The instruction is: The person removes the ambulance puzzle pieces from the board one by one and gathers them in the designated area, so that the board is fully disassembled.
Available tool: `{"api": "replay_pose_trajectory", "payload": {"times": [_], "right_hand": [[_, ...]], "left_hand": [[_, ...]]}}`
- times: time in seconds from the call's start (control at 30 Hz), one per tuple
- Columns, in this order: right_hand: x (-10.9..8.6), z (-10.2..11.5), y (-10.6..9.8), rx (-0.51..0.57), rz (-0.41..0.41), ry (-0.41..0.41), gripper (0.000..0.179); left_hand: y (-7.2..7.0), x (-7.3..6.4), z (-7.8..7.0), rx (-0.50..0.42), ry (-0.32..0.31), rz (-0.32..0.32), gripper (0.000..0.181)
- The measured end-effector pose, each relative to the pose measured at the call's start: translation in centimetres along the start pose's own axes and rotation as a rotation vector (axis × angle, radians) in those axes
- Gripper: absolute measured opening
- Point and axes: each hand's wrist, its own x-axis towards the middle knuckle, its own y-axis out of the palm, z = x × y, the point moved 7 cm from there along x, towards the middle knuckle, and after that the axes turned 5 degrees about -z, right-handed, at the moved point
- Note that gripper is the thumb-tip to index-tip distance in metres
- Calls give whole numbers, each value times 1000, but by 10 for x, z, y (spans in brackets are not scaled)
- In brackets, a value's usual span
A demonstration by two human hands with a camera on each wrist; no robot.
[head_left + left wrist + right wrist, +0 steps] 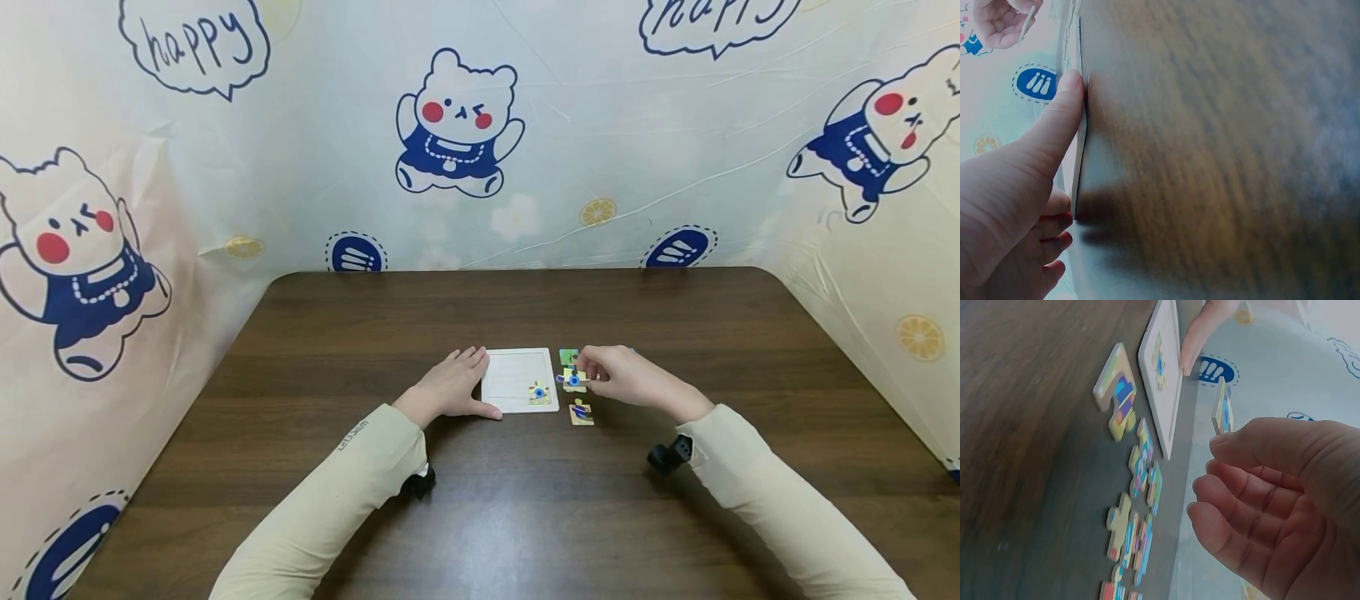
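A white puzzle board [510, 375] lies on the table with one yellow-and-blue puzzle piece [538, 393] in its near right part. My left hand [447, 387] rests at the board's left side, fingers along that edge and thumb stretched by the near edge. Between thumb and fingertips, my right hand [637, 379] pinches a puzzle piece [1221, 411] with a blue round mark, raised to the right of the board. Below it in the head view lies a yellow-and-purple puzzle piece [581, 413], and beyond it a green puzzle piece [568, 357].
Several more loose puzzle pieces [1140, 459] lie in a row beside the board in the right wrist view, partly overlapping there. Brown wooden table [480, 500] spreads around both arms. A printed cloth [315, 150] hangs behind its far edge.
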Motion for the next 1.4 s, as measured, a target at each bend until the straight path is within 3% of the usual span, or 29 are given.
{"api": "replay_pose_trajectory", "payload": {"times": [0.63, 1.4], "right_hand": [[-27, -25, -4, -9, 17, 46, 17], [-46, -40, 9, -6, 144, 88, 16]], "left_hand": [[-1, -1, -2, -2, -5, 5, 102], [-3, -2, -2, -9, -1, 5, 101]]}}
